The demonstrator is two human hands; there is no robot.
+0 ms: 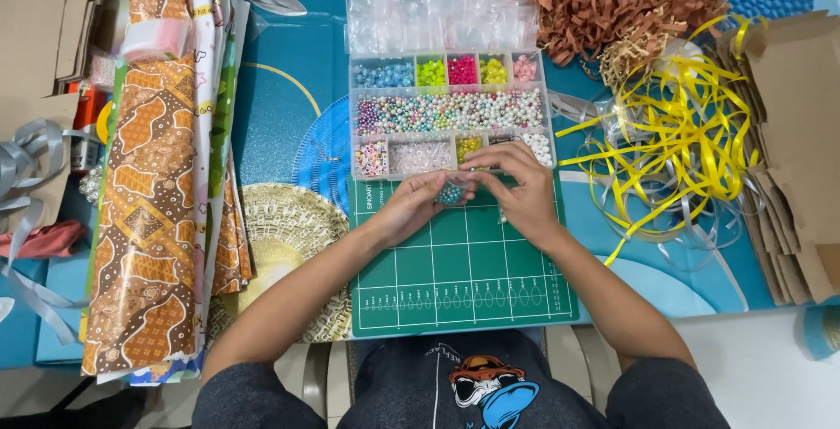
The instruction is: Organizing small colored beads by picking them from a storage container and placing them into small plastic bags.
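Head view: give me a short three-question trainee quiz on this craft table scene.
1. True or false: both hands meet over the green gridded cutting mat.
2. What lies right of the clear compartmented plastic bead box? A) loose yellow ribbon B) a folded brown patterned cloth C) a red bucket
3. What small thing sits between the left hand and the right hand?

Key: 1 true. 2 A, the loose yellow ribbon. 3 a small cluster of teal beads, pinched by the fingers.
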